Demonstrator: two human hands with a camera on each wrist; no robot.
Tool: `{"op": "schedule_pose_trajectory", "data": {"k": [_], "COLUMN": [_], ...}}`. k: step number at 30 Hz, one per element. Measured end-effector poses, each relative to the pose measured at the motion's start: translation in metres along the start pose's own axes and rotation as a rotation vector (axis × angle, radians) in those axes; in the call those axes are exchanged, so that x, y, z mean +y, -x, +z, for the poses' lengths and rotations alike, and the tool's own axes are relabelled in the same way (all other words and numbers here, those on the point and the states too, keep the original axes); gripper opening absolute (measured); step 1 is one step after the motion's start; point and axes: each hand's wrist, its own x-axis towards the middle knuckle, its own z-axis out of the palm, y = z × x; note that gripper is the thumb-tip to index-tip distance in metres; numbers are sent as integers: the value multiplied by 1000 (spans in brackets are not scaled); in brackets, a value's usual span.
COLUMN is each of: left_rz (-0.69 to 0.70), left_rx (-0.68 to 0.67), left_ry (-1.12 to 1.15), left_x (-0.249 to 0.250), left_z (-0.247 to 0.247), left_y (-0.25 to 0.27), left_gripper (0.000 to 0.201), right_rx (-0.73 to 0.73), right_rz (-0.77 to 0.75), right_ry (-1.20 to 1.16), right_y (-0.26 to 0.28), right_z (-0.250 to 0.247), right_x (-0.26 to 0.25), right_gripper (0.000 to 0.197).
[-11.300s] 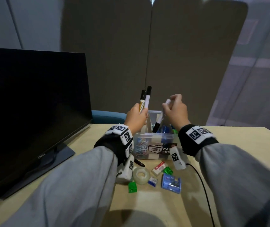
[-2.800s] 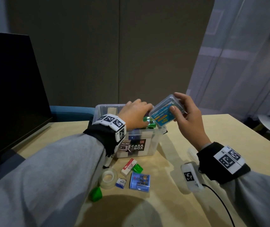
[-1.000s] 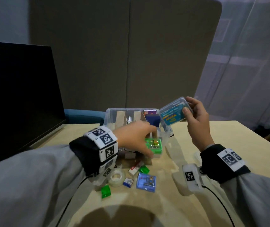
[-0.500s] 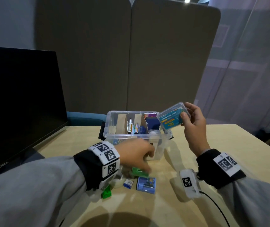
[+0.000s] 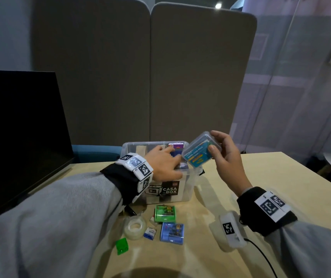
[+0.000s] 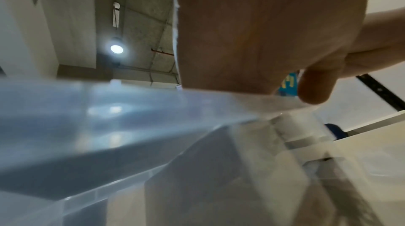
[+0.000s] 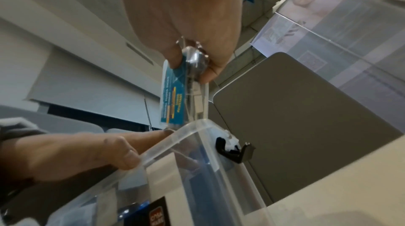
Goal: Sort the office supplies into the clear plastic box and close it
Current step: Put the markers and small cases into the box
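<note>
- Pinching a small clear case (image 5: 198,152) with a teal label, the right hand (image 5: 227,157) holds it by thumb and fingers just above the right rim of the clear plastic box (image 5: 188,189).
- Right wrist view adds what the head view hides: the case (image 7: 181,98) seen edge-on, thin and glossy, and a black latch (image 7: 232,151) on the box's end.
- Left hand (image 5: 164,164) reaches over the box's front rim, fingers loosely extended into it; whether they hold anything, cannot tell.
- Left wrist view: blurred translucent wall (image 6: 131,125), smooth.
- On the table (image 5: 230,171) before the box: tape roll (image 5: 135,227), green packet (image 5: 165,213), blue packet (image 5: 172,231).
</note>
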Motion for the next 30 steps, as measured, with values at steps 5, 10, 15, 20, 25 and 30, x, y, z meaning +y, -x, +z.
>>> {"op": "schedule_pose_trajectory", "data": {"k": [5,10,15,20,25,30], "left_rz": [-60,-159,-183,-197,-185,-172], "left_rx": [-89,-195,-201,-190,-182,-146], "left_ry": [271,546,551,517,501,494], "left_x": [-10,-17,-17,-18,-16,-13], "left_z": [-10,-14,-15,-14,-12,-8], "left_y": [-2,-3,-1,-4,-9,-4], "left_gripper": [87,89,73,69,66,74], "right_rx": [-119,-334,-443,-675,-602,-566], "right_rz": [-190,-343,-264,-230,-132,-151], "right_ry": [202,500,601,778,709,690], "right_y": [-3,-2,-11,-17,-12,-2], "right_z": [1,9,18,32,36,39], "right_x": [-3,-3,-7,-2,15,19], "right_gripper": [39,38,37,23,28,37]}}
